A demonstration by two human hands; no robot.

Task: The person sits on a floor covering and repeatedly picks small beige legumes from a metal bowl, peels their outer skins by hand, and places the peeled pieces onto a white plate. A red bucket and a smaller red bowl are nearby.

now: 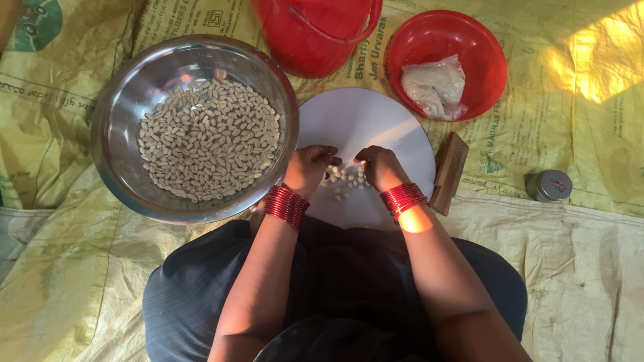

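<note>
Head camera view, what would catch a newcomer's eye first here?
Most striking is the big steel bowl of pale peanuts at left, beside a round white board in the middle. On the board, the left hand and right hand, both wrists in red bangles, work over a few loose peanuts. Behind stand a red bucket and a red bowl holding a plastic bag.

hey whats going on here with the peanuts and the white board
A person sits on yellow sacking, both hands over a round white board. The left hand and right hand work a small scatter of peanuts on the board with their fingertips. A steel bowl of peanuts stands at the left. Beyond are a red bucket and a red bowl holding a plastic bag. A wooden block and a small tin lie to the right.
</note>
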